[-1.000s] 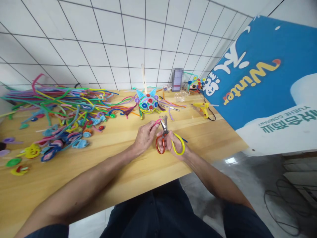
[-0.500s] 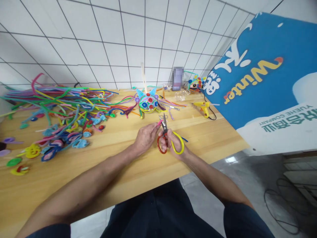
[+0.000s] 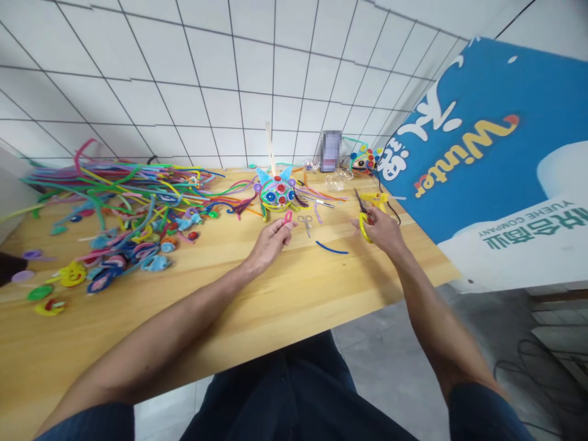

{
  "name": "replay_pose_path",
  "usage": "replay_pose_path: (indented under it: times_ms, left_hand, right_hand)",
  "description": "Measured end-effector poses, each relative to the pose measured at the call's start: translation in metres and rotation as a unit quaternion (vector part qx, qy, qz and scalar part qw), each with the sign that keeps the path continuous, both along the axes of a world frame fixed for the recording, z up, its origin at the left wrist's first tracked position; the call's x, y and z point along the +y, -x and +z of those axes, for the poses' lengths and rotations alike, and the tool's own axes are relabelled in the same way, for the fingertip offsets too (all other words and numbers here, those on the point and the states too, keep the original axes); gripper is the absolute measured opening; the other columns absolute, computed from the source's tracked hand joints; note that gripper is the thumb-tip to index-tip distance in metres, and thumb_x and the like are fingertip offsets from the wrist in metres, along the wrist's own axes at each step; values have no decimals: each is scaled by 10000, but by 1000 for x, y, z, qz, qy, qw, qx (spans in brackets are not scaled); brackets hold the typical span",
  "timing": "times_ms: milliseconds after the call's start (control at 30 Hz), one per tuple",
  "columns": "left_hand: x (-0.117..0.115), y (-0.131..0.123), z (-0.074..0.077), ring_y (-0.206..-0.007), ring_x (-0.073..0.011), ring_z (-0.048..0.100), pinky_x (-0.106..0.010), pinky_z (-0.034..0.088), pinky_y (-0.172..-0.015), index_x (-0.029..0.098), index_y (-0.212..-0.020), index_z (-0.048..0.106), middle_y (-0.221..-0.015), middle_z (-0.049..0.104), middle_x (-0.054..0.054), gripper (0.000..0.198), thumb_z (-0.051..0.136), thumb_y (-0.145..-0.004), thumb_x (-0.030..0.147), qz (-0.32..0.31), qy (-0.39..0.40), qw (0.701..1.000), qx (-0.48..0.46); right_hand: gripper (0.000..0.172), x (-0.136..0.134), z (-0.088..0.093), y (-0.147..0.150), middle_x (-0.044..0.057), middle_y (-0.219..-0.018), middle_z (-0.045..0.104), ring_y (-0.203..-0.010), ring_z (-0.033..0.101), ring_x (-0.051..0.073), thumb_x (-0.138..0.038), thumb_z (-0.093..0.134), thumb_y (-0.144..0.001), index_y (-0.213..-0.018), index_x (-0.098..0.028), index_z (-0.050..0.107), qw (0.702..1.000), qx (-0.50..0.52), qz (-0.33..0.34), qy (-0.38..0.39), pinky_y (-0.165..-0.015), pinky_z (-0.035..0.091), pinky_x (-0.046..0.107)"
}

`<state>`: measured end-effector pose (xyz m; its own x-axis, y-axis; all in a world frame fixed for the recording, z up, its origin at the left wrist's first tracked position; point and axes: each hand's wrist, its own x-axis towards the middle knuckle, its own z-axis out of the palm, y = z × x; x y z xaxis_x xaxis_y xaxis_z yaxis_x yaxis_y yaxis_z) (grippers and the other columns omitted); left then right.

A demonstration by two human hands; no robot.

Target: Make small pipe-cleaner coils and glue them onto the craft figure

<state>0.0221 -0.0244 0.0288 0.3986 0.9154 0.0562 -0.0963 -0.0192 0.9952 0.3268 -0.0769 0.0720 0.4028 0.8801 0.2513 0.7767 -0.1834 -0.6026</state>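
1. As I watch remotely, one pale wooden table spans my view.
2. Two hands, well apart: my left hand pinches a strip; my right hand is wrapped around scissors.
3. One pair of yellow-handled scissors.
4. One pair of small silver scissors, lying on the table.
5. One curved blue strip.
6. One pink strip, bent into a narrow loop, upright at my left fingertips.

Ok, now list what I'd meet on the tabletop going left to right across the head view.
Yellow smiley face → red ball → left hand holding a pink pipe-cleaner loop → small silver scissors → blue pipe-cleaner piece → right hand holding yellow-handled scissors.
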Motion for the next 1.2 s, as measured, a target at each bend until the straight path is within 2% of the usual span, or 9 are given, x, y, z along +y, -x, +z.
replay_pose_path:
  times_ms: [100,233,400,533,700,833,967,1067,1200]
  left_hand:
    - [2,-1,4,-375,-67,325,-212,222,-406,181,-989,629,-572,535,79,278,681,-878,431,-1,113,991,-77]
    - [-2,-3,6,-642,-121,661,-226,473,-611,153,-923,681,-792,735,-33,244,759,-849,372,-17,178,973,-146]
    - [-12,-7,9,-1049,-212,699,-274,498,-854,148,-966,780,-1079,787,-99,278,821,-814,377,-40,195,961,-190]
    - [-16,-7,12,-1015,-215,680,-290,488,-861,151,-1025,791,-1040,781,-94,350,837,-799,414,-46,202,956,-210]
    - [-6,3,21,-850,-132,615,-230,434,-711,168,-973,797,-1042,743,-58,213,791,-847,340,31,196,964,-177]
    - [5,12,34,-595,-72,476,-218,346,-564,169,-1009,794,-783,611,16,251,826,-810,320,42,204,955,-213]
    - [5,6,45,-595,-84,505,-223,377,-577,146,-1008,783,-701,559,28,350,893,-743,346,5,220,950,-222]
    - [0,-1,47,-624,-85,511,-222,367,-592,149,-1011,791,-727,594,15,399,916,-718,388,-5,196,960,-202]
    - [-3,5,43,-604,-85,426,-236,308,-587,165,-1033,818,-700,602,17,449,891,-724,484,-3,124,982,-145]
  right_hand:
    - [491,8,-17,-22,179,-1093,765,-942,710,304,-423,664,-843,-1244,-141,691,984,-149,-37,86,-818,548,401]
    - [466,1,-24,8,241,-1272,722,-1158,677,356,-328,610,-891,-1295,-102,665,983,-183,-7,17,-999,510,487]
    - [309,-4,-22,105,81,-1095,775,-934,705,227,-450,650,-919,-1118,-223,715,968,70,238,-43,-804,531,349]
    - [362,6,-32,154,-20,-692,637,-628,556,136,-548,648,-895,-758,-215,609,923,256,287,2,-629,432,269]
    - [446,16,-26,120,-20,-647,613,-584,519,131,-637,653,-860,-731,-213,600,911,308,273,19,-589,418,265]
    - [360,21,-12,62,46,-728,694,-722,646,220,-544,643,-883,-735,-216,664,981,81,173,34,-712,498,343]
    - [321,22,-5,58,149,-1097,759,-1068,684,315,-500,656,-877,-991,-208,727,992,-20,118,-50,-986,506,470]
    - [406,20,-3,96,86,-1121,766,-1021,708,257,-561,601,-929,-1143,-229,692,957,170,235,-19,-946,537,423]
    - [474,19,-5,141,38,-840,729,-807,675,192,-660,667,-877,-954,-194,705,875,351,333,31,-756,526,321]
